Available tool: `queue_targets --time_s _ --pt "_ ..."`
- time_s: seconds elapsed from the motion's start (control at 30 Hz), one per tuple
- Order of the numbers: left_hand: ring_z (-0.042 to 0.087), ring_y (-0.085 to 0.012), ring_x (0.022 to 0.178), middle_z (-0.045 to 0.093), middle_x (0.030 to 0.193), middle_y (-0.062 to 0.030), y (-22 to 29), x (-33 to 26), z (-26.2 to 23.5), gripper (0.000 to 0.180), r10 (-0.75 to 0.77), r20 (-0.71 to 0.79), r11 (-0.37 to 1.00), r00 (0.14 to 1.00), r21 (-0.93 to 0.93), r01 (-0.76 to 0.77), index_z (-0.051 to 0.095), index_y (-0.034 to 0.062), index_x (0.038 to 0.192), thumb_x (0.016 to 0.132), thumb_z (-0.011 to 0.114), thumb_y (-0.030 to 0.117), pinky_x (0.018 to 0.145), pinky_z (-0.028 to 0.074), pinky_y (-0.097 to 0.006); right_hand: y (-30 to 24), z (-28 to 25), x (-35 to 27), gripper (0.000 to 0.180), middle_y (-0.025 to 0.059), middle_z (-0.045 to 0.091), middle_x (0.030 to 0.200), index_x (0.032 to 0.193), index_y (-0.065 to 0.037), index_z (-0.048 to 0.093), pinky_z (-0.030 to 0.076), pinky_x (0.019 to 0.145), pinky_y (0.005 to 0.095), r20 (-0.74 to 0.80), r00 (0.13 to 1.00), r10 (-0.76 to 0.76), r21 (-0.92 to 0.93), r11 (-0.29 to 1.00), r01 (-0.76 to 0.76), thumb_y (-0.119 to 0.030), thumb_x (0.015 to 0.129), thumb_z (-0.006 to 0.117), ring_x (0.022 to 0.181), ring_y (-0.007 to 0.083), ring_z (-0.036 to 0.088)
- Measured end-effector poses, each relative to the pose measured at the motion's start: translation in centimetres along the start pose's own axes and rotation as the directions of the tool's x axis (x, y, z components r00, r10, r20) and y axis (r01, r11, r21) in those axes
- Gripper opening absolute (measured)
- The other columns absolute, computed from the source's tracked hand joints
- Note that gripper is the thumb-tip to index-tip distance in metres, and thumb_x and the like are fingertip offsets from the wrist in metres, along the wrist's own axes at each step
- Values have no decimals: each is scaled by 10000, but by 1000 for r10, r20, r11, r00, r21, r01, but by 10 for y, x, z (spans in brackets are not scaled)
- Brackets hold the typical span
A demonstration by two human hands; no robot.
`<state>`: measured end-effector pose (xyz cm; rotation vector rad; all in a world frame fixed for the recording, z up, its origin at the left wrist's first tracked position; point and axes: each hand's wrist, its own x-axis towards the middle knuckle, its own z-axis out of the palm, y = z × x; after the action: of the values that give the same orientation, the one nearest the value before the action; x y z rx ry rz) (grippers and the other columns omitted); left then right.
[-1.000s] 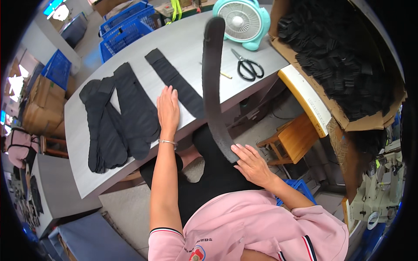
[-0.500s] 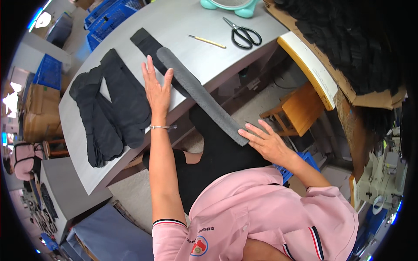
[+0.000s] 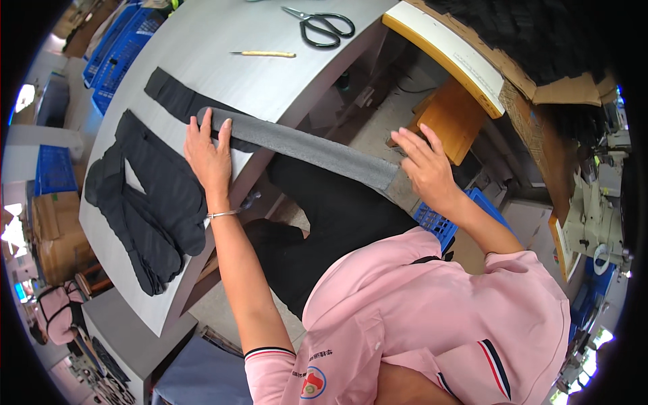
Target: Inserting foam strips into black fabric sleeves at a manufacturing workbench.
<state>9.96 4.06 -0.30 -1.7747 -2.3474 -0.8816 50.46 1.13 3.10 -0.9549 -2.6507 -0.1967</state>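
Observation:
A long, flat grey strip with a rounded far end slants from the table to over my lap. Beneath its far part lies a black sock-like tube. My left hand lies on the far end with fingers spread, fingertips and thumb touching the strip and not wrapped round it. My right hand is raised just off the near end, empty, its fingers apart. Several black sock-like pieces are laid in a pile on the table, left of my left hand.
On the grey table lie black-handled scissors and a thin yellow-handled pointed tool. A wooden stool and a yellow-edged board stand to the right. Blue baskets are at far left; another blue basket is beside my lap.
My right hand has lifted off the near end of the grey strip. My left hand has come to rest on its far end. The whole view has shifted, so the table sits further left.

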Motion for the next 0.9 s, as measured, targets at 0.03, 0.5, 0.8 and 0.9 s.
queue_targets --time_s 0.03,0.5,0.8,0.9 --pt "417 -355 1387 466 1476 -233 -1 0 1 536 8 -7 1000 1000 -1 -8 590 135 1373 950 607 465 1162 262 -446 -4 -1 8 46 153 637 1266 733 -16 619 358 1128 519 -174 982 79 30 997 -75 -41 704 645 1253 271 571" --pt "445 -348 1355 534 1420 -175 -6 -7 2 541 65 8 998 998 0 -65 504 105 1431 987 569 407 1144 287 -470 -117 89 202 416 153 539 1378 1262 0 585 366 1068 487 -346 921 180 339 939 -56 -182 893 644 1283 296 505" --pt "415 -356 1380 492 1450 -204 8 -12 -10 508 -18 -49 991 999 -135 11 466 2 1423 979 579 221 1157 289 -435 -85 109 187 275 134 603 1126 1095 -13 619 453 884 386 -352 907 230 275 952 -134 -92 833 595 1055 262 573" --pt "379 -371 1414 475 1470 -214 29 -28 -11 507 57 -166 986 984 -147 -81 488 8 1403 971 604 247 1174 256 -471 -73 104 181 268 134 589 1118 1074 -17 614 437 855 405 -364 890 274 336 930 -149 -107 822 616 1067 275 558"
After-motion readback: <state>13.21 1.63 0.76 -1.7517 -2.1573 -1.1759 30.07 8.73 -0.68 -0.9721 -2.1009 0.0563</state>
